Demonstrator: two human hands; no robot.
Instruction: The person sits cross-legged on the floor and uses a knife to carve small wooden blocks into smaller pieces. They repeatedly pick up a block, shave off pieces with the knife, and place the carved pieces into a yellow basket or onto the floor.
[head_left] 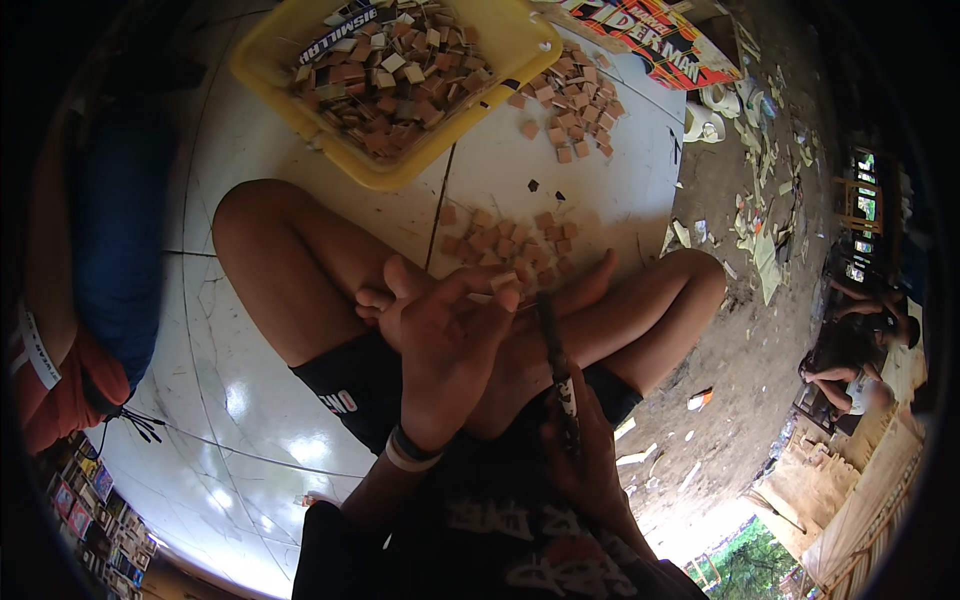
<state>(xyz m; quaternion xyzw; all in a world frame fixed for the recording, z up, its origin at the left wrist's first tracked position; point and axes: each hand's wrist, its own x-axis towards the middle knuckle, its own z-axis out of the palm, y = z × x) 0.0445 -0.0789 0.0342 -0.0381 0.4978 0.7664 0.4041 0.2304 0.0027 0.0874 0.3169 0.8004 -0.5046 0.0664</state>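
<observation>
My left hand (pixel 440 345) is raised between my crossed legs, thumb and forefinger pinching a small square wooden piece (pixel 504 282). To the right of it, my right hand (pixel 592 440) is closed around a long, narrow, dark knife-like tool (pixel 556 365). Its upper end points away from me and stands close to the pinched piece; its exact kind is hard to make out. Just beyond my hands, a small heap of square wooden pieces (pixel 505 238) lies on the white tiles (pixel 330 215).
A yellow plastic basin (pixel 385 178) full of similar pieces stands ahead. Beside it lie another heap (pixel 575 108) and a printed red board (pixel 680 50). Blue fabric (pixel 120 220) is at the left. Scraps litter the dirt ground (pixel 725 330) at the right, with people (pixel 850 350) farther off.
</observation>
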